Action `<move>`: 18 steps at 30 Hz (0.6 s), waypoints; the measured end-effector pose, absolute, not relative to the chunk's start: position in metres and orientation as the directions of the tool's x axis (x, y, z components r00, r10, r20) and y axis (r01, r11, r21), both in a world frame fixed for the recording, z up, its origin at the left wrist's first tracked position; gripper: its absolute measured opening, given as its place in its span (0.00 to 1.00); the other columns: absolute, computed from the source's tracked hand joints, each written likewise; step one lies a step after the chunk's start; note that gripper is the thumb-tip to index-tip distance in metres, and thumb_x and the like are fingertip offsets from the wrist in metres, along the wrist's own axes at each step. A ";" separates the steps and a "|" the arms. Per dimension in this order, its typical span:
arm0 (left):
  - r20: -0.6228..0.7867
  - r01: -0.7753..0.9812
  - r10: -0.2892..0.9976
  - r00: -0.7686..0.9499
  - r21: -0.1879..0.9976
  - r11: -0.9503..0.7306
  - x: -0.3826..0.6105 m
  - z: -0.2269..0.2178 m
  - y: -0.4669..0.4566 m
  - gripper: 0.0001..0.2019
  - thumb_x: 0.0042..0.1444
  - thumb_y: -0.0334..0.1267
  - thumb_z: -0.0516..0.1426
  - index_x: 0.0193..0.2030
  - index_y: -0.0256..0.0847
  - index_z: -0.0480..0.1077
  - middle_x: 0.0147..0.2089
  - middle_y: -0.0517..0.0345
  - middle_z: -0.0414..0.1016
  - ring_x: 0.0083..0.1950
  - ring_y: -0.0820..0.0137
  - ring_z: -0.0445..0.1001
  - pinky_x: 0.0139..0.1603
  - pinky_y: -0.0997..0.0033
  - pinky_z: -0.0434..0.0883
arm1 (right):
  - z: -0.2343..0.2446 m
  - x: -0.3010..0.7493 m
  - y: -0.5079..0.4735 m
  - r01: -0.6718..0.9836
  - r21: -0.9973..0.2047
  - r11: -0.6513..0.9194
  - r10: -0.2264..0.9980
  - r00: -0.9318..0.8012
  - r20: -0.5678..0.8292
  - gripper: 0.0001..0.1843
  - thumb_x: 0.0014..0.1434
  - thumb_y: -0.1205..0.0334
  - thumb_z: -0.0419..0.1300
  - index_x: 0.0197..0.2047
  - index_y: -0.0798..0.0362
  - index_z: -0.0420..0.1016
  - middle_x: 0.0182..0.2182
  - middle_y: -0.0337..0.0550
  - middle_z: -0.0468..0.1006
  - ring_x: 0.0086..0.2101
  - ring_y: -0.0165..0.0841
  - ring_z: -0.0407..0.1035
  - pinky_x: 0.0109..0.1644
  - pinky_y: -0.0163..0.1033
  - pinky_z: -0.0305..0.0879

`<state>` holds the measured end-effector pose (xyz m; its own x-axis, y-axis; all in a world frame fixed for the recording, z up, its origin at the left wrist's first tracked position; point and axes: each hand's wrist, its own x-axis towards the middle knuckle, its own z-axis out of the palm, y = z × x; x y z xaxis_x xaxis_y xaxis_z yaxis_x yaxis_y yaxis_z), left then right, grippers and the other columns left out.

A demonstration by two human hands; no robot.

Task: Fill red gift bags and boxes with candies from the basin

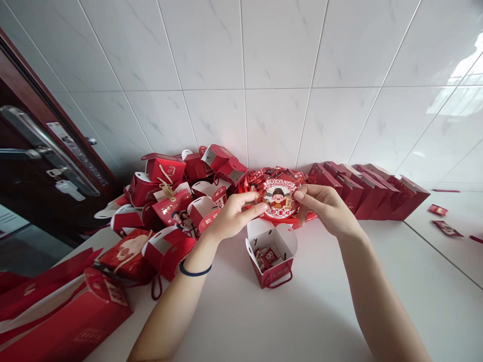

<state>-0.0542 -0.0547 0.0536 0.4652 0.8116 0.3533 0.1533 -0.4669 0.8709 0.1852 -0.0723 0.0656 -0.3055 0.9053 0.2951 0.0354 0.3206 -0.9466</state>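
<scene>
An open red gift box (272,251) with white flaps stands on the white floor in front of me, with a few small red candy packets inside. Behind it lies a red round tray (302,221) filled with red wrapped candies and a cartoon picture at its centre. My left hand (230,216), with a dark band at the wrist, hovers over the tray's near edge, fingertips pinched on a small candy. My right hand (324,206) reaches to the same spot, its fingers curled and pinching; what it holds is too small to name.
A heap of open red gift boxes (169,201) lies to the left. A row of flat folded red boxes (370,188) leans along the tiled wall at right. Loose red packets (441,218) lie at far right. A dark door (41,166) stands left. Long red boxes (64,317) fill the bottom-left corner.
</scene>
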 end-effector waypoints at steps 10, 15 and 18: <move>0.459 0.192 0.754 0.469 0.781 -0.595 -0.053 0.056 -0.057 0.16 0.62 0.46 0.59 0.29 0.38 0.65 0.30 0.63 0.62 0.34 0.73 0.61 0.36 0.73 0.62 | 0.064 0.184 -0.068 -0.037 -0.969 0.245 0.929 -0.276 0.246 0.22 0.55 0.45 0.69 0.26 0.53 0.70 0.18 0.34 0.71 0.18 0.29 0.70 0.24 0.33 0.65; 0.474 0.224 0.753 0.457 0.758 -0.613 -0.052 0.056 -0.058 0.17 0.62 0.47 0.58 0.28 0.39 0.61 0.29 0.64 0.58 0.32 0.74 0.57 0.33 0.73 0.58 | 0.064 0.183 -0.068 -0.036 -0.971 0.238 0.934 -0.265 0.239 0.21 0.55 0.45 0.69 0.25 0.53 0.70 0.17 0.35 0.72 0.18 0.29 0.70 0.23 0.33 0.65; 0.450 0.241 0.764 0.462 0.765 -0.597 -0.053 0.054 -0.056 0.20 0.63 0.48 0.58 0.26 0.40 0.56 0.28 0.65 0.52 0.31 0.74 0.54 0.31 0.73 0.56 | 0.065 0.181 -0.071 -0.008 -0.962 0.272 0.929 -0.257 0.265 0.21 0.58 0.46 0.67 0.26 0.53 0.70 0.17 0.36 0.74 0.18 0.29 0.71 0.24 0.32 0.65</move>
